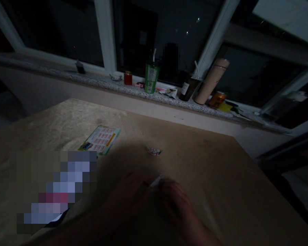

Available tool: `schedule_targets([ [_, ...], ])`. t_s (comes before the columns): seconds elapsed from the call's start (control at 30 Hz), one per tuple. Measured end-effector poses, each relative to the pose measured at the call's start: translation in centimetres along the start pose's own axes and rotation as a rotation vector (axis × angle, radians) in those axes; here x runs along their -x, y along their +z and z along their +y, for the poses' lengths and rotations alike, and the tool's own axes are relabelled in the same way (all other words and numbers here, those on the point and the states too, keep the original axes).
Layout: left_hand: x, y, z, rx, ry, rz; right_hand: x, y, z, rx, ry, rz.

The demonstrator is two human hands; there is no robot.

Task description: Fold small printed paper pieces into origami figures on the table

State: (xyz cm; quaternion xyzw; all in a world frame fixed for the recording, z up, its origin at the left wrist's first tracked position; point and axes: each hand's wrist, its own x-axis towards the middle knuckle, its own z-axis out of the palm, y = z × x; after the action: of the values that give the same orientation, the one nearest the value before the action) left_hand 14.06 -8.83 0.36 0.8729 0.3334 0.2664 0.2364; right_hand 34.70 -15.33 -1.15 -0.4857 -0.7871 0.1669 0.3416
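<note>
In dim light, my left hand (129, 191) and my right hand (178, 203) are close together, low over the table. Between their fingertips is a small white piece (156, 180), perhaps paper or a wrapper; its kind is too dark to make out. My left fingers pinch its left end. The fingers of my right hand curl in against its right end, partly hidden in shadow. Just beyond the hands, a small colourful candy wrapper (154, 150) lies on the table.
A printed card (102, 139) lies on the tan table (195, 160), near a blurred-out phone-like device (66, 186) at left. Along the granite windowsill stand a green cup with a straw (151, 78), a red jar (127, 78), a dark bottle (188, 89), a pink flask (212, 81) and an orange can (217, 99).
</note>
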Motion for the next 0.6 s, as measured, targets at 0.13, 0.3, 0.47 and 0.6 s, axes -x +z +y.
schedule_targets([
  [0.13, 0.1, -0.2, 0.7, -0.046, 0.132, -0.082, 0.2, 0.0, 0.0, -0.190, 0.126, 0.025],
  [0.3, 0.2, 0.1, 0.7, -0.077, 0.197, -0.134, 0.1, 0.0, 0.1, -0.380, 0.237, 0.034],
  [0.47, 0.2, 0.2, 0.6, -0.075, 0.220, -0.190, 0.0, 0.4, 0.5, -0.561, 0.359, 0.067],
  [0.6, 0.1, -0.1, 1.2, -0.074, 0.238, -0.238, -0.1, 0.6, 0.8, -0.564, 0.413, 0.066],
])
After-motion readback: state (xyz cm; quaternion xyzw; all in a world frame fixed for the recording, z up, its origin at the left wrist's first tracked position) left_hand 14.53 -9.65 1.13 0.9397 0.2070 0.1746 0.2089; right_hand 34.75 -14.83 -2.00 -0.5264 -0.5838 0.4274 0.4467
